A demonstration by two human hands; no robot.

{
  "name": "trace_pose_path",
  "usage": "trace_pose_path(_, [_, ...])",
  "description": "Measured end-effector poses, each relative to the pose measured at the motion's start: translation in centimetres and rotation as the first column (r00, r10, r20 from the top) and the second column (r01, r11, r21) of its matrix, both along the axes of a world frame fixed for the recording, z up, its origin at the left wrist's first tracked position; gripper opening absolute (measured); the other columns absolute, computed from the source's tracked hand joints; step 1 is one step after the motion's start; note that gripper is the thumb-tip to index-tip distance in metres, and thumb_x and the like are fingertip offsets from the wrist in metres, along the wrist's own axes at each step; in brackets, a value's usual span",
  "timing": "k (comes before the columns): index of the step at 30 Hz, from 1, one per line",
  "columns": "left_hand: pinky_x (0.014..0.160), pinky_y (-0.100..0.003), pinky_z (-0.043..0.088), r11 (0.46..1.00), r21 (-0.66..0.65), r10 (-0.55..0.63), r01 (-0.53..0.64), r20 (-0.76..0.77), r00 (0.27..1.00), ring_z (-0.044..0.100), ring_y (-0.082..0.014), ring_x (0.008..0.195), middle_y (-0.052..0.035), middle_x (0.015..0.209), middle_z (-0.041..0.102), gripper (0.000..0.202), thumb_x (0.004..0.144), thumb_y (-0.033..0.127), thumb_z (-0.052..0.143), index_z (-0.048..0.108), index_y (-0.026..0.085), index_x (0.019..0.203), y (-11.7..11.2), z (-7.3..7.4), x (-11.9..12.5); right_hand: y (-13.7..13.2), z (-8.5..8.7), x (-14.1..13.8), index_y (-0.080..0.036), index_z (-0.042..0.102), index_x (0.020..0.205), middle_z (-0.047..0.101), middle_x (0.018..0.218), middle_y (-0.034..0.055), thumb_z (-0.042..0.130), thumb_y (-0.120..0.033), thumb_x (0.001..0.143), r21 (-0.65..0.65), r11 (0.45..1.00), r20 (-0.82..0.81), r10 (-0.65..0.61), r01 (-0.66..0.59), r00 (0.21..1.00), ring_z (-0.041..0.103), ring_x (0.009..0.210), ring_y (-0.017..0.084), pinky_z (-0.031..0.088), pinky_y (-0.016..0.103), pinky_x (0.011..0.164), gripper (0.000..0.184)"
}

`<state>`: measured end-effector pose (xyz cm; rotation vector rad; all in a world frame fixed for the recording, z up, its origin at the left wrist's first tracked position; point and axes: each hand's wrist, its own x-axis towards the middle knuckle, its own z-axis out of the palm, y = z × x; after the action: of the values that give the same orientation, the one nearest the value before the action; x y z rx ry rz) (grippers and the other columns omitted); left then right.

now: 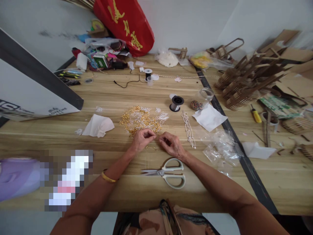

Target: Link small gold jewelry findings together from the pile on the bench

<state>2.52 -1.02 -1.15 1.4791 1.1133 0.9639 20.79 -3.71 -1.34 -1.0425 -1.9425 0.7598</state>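
Note:
My left hand (pixel 143 139) and my right hand (pixel 171 143) face each other over the middle of the table, fingertips pinched and almost touching. Whatever lies between them is too fine to make out; it may be a thin thread or wire. Just beyond my hands spreads a pile of gold and silver beaded strands (pixel 132 119). A small gold chain piece (pixel 151 148) lies below my fingers. Nearer my body rests a pair of scissors (pixel 162 172) with pale handles, its blades pointing left. To the right of my right hand is a silver chain (pixel 188 130).
Beyond the pile stands a wire spool (pixel 176 103), near a jar (pixel 205 96) of dark beads. White paper (pixel 209 117) and clear plastic bags (pixel 220 148) lie right; a white cloth (pixel 99 125) lies left. Small woven baskets (pixel 234 85) crowd the far right. A white box (pixel 36 88) stands left.

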Motion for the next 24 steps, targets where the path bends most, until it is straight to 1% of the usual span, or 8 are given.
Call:
trace_pose_path(7, [0.061, -0.023, 0.047, 1.000, -0.006, 0.000, 0.000, -0.007, 1.000, 0.060, -0.0128, 0.063, -0.0033, 0.068, 0.067, 0.010, 0.067, 0.022, 0.068, 0.064, 0.013, 0.070, -0.06, 0.15, 0.08, 0.02, -0.09, 0.00, -0.017, 0.058, 0.082, 0.056, 0.069, 0.0018, 0.050, -0.024, 0.088, -0.006, 1.000, 0.002, 0.015, -0.015, 1.000, 0.049, 0.056, 0.011, 0.039, 0.022, 0.051, 0.012])
trace_pose_path(12, [0.062, -0.023, 0.047, 1.000, -0.028, -0.014, 0.014, 0.022, 1.000, 0.060, -0.0123, 0.062, -0.0027, 0.067, 0.066, 0.009, 0.066, 0.021, 0.068, 0.064, 0.013, 0.068, -0.07, 0.34, 0.15, -0.01, -0.10, 0.00, -0.017, 0.059, 0.085, 0.058, 0.071, 0.0027, 0.050, -0.023, 0.088, 0.007, 1.000, -0.008, 0.027, -0.027, 1.000, 0.050, 0.057, 0.011, 0.039, 0.022, 0.052, 0.012])
trace_pose_path(20, [0.062, -0.023, 0.047, 0.999, -0.048, -0.010, 0.012, 0.049, 0.999, 0.060, -0.0124, 0.063, -0.0030, 0.067, 0.067, 0.013, 0.065, 0.023, 0.071, 0.065, 0.013, 0.069, 0.04, 0.00, 0.16, -0.05, -0.12, 0.04, -0.016, 0.061, 0.087, 0.059, 0.074, 0.0036, 0.051, -0.024, 0.088, 0.016, 0.999, -0.026, 0.044, -0.043, 0.999, 0.050, 0.058, 0.011, 0.040, 0.023, 0.053, 0.012])
trace_pose_path(24, [0.061, -0.023, 0.047, 0.999, -0.046, -0.013, 0.015, 0.044, 0.999, 0.060, -0.0124, 0.062, -0.0032, 0.067, 0.067, 0.013, 0.066, 0.024, 0.070, 0.065, 0.012, 0.069, 0.00, 0.11, 0.15, -0.04, -0.18, 0.08, -0.016, 0.061, 0.088, 0.059, 0.074, 0.0036, 0.051, -0.023, 0.088, 0.026, 0.999, -0.023, 0.045, -0.044, 0.999, 0.050, 0.057, 0.011, 0.040, 0.022, 0.053, 0.013])
